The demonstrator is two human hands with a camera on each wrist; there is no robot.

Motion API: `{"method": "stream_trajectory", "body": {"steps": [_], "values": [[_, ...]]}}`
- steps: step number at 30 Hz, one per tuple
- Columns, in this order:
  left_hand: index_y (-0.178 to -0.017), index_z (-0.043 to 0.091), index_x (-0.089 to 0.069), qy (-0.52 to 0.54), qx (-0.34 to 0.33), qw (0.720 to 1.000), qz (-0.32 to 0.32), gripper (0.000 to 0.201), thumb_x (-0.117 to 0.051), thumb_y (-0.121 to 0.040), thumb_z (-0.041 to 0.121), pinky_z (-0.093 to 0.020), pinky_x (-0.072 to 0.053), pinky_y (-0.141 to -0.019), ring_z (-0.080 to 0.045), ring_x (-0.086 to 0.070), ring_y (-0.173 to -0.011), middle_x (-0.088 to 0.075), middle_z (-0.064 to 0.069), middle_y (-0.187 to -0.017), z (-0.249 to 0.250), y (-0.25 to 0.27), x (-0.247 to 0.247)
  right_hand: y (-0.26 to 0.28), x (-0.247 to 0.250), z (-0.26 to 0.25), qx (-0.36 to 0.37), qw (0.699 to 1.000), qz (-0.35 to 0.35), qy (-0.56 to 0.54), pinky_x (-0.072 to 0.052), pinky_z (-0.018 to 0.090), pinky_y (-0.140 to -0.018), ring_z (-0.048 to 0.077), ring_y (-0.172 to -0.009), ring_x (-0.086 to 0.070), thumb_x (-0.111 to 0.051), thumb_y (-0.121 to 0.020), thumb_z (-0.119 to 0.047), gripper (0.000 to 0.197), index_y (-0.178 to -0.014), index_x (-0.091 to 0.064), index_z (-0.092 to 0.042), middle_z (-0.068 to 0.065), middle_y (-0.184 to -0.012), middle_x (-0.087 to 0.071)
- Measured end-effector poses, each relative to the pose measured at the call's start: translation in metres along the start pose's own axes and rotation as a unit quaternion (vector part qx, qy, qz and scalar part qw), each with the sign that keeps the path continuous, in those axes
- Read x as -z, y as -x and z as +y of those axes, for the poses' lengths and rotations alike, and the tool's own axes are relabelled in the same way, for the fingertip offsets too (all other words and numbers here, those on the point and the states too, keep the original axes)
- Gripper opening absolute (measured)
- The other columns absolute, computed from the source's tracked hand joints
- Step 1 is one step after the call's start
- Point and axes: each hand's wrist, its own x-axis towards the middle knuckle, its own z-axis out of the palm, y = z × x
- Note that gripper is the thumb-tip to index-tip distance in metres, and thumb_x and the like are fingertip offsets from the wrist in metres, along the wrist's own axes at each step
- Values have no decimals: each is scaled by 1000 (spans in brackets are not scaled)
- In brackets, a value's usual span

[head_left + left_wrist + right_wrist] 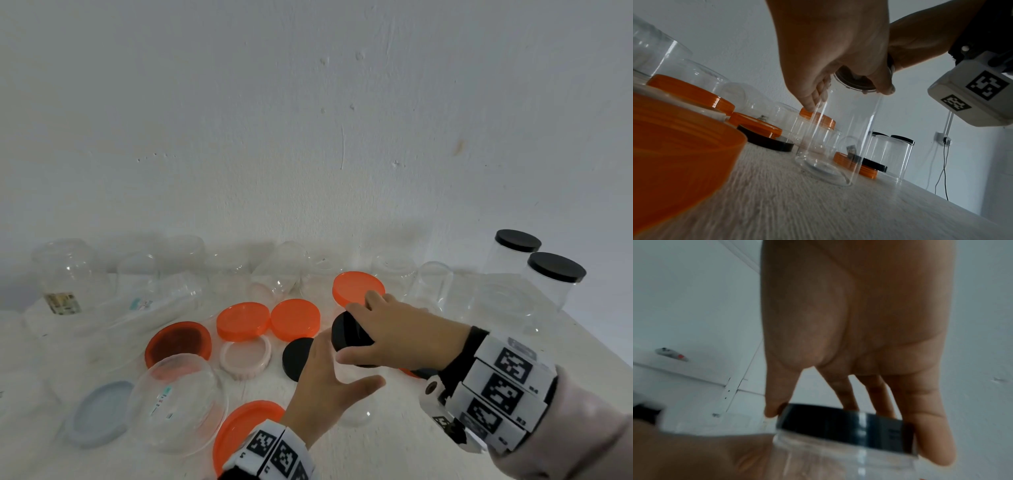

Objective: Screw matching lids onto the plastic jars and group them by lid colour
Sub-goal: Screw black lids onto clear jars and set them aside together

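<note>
Right now, right hand (394, 334) on top of black lid (349, 332), fingers (929, 439) curled round its rim, lid seated on mouth of clear jar (838, 138). Left hand (329, 383) wrapped round jar body just below, thumb (363, 382) spread. Jar upright on table (818, 211), orange lids (243, 320) and another black lid (296, 358) crowding close on left. Two black-lidded jars (534, 270) well apart near far right table edge.
</note>
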Motion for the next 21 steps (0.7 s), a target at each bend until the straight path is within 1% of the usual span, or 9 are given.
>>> {"method": "stream_trajectory", "body": {"steps": [3,5,7,9,12,14,16,18,21], "values": [[-139,39,-31,-3,-1,1000,1,85,-79,-70,50,-19,-38,-101,2,-43,-123,-43,22,-133,-1,0,0,0,-3,1,-11,1000,22,-15,-23,21,-58,17,-97,-38,-44,-81,-75,73,-131,-40,-23,-3,-109,-34],[-139,39,-30,1,1,1000,0,86,-79,-68,52,-17,-37,-98,4,-43,-123,-43,23,-132,-2,0,0,0,1,6,1,998,-4,-60,-34,21,-66,15,-100,-39,-51,-80,-71,73,-136,-36,-26,-4,-112,-36],[-138,39,-31,9,2,1000,0,87,-80,-67,53,-17,-38,-98,5,-43,-122,-44,22,-132,-2,0,0,1,7,11,20,993,-49,-101,-45,29,-83,14,-106,-39,-59,-81,-61,73,-141,-32,-29,-6,-116,-37],[-138,39,-31,13,4,1000,1,88,-80,-67,52,-16,-37,-98,6,-44,-122,-45,22,-132,-2,0,0,2,12,13,34,991,-68,-112,-46,34,-93,14,-110,-40,-63,-82,-53,71,-142,-31,-29,-6,-120,-39],[-138,38,-31,18,4,1000,1,88,-81,-67,51,-20,-38,-102,3,-44,-123,-46,21,-133,-2,0,1,3,13,12,35,991,-72,-105,-45,36,-96,15,-113,-39,-61,-83,-56,74,-144,-28,-29,-5,-122,-37],[-139,37,-30,15,6,1000,-1,88,-81,-68,51,-24,-39,-105,2,-44,-124,-45,21,-134,-1,1,1,3,11,11,27,993,-70,-95,-45,34,-92,15,-110,-39,-58,-84,-60,73,-143,-29,-27,-4,-119,-37],[-139,37,-31,13,7,1000,-1,87,-80,-69,49,-26,-39,-106,1,-44,-125,-45,20,-134,0,2,1,2,7,8,17,996,-46,-74,-41,25,-77,15,-102,-40,-53,-84,-65,71,-137,-35,-22,-4,-112,-37],[-140,38,-30,11,7,1000,1,86,-80,-70,47,-23,-37,-105,0,-43,-125,-44,21,-135,2,2,1,3,2,4,-1,999,-13,-50,-30,19,-63,14,-92,-40,-49,-83,-71,70,-131,-38,-21,-4,-108,-35],[-141,38,-29,14,12,1000,-2,87,-80,-71,46,-23,-35,-105,-1,-42,-127,-43,20,-136,4,3,1,3,-3,2,-21,999,16,-45,-25,18,-58,13,-86,-41,-46,-80,-75,74,-131,-38,-23,-5,-108,-33]]}}
